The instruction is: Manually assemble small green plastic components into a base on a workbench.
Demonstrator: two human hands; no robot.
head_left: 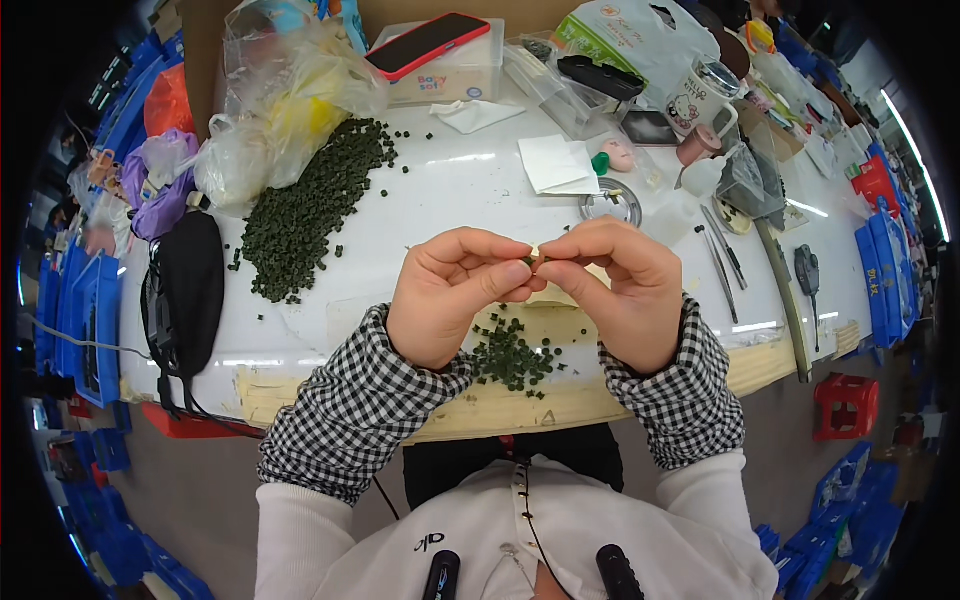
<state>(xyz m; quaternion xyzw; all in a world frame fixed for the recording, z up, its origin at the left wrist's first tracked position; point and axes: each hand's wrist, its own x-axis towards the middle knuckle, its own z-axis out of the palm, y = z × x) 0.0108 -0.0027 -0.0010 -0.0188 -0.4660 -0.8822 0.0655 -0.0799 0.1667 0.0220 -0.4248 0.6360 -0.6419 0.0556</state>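
Over the front of the table, my left hand (452, 288) and my right hand (622, 290) meet, thumbs and forefingers pinched. A small dark green piece (529, 261) shows at the left fingertips. What the right fingertips grip is too small and covered to make out. Below the hands lies a small pile of dark green pieces (512, 358), on and beside a pale sheet (545, 325). Farther left spreads a much larger heap of similar dark pieces (315, 215), with several strays around it.
Plastic bags (290, 110) and a black pouch (188, 290) stand left. A red-edged phone (428, 46) rests on a plastic box (447, 85) at the back. Tweezers (720, 268), a round metal tin (612, 203), a white mug (703, 98) and a white tissue (557, 165) lie toward the right.
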